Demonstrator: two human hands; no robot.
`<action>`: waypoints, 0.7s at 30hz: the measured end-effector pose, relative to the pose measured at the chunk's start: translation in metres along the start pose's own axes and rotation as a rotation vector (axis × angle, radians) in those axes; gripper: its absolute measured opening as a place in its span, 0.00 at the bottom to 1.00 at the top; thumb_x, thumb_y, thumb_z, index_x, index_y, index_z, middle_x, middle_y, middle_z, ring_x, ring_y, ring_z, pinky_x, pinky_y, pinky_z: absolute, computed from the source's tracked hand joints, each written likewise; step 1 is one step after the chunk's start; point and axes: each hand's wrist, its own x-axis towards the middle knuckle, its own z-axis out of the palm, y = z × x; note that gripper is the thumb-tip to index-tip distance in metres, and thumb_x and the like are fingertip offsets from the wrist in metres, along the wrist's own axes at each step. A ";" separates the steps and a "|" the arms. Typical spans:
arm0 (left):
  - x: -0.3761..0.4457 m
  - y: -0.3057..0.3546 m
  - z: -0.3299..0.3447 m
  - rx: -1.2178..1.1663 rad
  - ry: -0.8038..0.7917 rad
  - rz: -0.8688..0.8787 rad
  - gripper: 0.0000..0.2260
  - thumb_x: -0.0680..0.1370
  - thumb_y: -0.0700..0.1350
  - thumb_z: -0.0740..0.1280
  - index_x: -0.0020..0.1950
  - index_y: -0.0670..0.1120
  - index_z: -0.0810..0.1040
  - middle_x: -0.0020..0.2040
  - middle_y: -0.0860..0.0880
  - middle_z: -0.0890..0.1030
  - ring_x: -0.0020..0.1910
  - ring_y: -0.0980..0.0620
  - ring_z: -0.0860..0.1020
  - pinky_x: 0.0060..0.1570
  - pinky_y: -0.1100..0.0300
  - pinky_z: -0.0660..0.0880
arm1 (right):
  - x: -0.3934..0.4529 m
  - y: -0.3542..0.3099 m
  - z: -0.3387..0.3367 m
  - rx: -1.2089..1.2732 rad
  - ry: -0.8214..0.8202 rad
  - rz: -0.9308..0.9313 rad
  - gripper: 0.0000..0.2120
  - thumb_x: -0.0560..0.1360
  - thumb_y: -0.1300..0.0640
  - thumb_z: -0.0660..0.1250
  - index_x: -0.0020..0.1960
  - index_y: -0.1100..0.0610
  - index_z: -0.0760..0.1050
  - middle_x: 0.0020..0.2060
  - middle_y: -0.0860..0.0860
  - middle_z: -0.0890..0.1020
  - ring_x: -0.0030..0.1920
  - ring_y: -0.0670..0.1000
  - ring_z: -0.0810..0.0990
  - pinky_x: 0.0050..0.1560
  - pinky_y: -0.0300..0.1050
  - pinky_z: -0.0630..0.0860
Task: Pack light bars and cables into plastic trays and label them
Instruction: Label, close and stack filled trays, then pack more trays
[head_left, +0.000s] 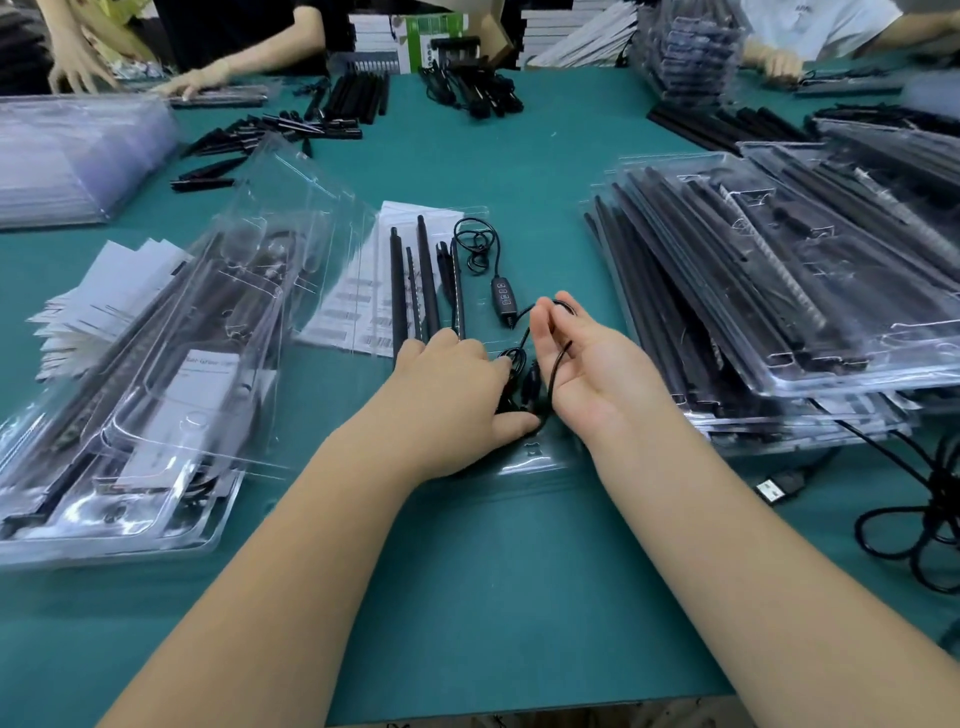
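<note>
A clear plastic tray lies on the green table in front of me, with black light bars seated in its left half. A black cable with an inline controller runs down the tray's right half. My left hand lies palm down on the tray's near end and pinches a coiled part of the cable between thumb and fingers. My right hand is turned palm up beside it, fingers loosely curled, with a loop of the same cable running across the palm.
Filled trays are stacked at the right, more clear trays lie at the left over white label sheets. Label sheets sit under the open tray. Loose cables lie at the right edge. Other people's hands work across the table.
</note>
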 end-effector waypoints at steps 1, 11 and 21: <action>-0.002 -0.002 -0.002 -0.044 -0.006 0.015 0.32 0.70 0.70 0.49 0.61 0.50 0.73 0.51 0.50 0.75 0.54 0.47 0.68 0.50 0.51 0.62 | 0.000 0.000 -0.001 0.013 0.003 -0.008 0.06 0.77 0.72 0.60 0.45 0.64 0.73 0.36 0.58 0.77 0.27 0.48 0.81 0.34 0.38 0.80; -0.005 0.001 -0.008 -0.172 0.144 0.002 0.28 0.66 0.73 0.51 0.53 0.58 0.77 0.40 0.55 0.77 0.43 0.51 0.70 0.44 0.55 0.68 | 0.001 0.000 -0.001 0.045 0.004 0.001 0.11 0.80 0.60 0.60 0.42 0.65 0.73 0.27 0.55 0.79 0.30 0.49 0.80 0.36 0.40 0.81; -0.005 0.006 -0.001 -0.427 0.213 -0.093 0.12 0.73 0.59 0.66 0.48 0.54 0.81 0.38 0.54 0.80 0.45 0.48 0.71 0.46 0.56 0.70 | -0.003 -0.014 -0.004 -1.382 0.033 -0.583 0.10 0.78 0.56 0.60 0.50 0.53 0.80 0.35 0.45 0.83 0.36 0.41 0.76 0.41 0.38 0.71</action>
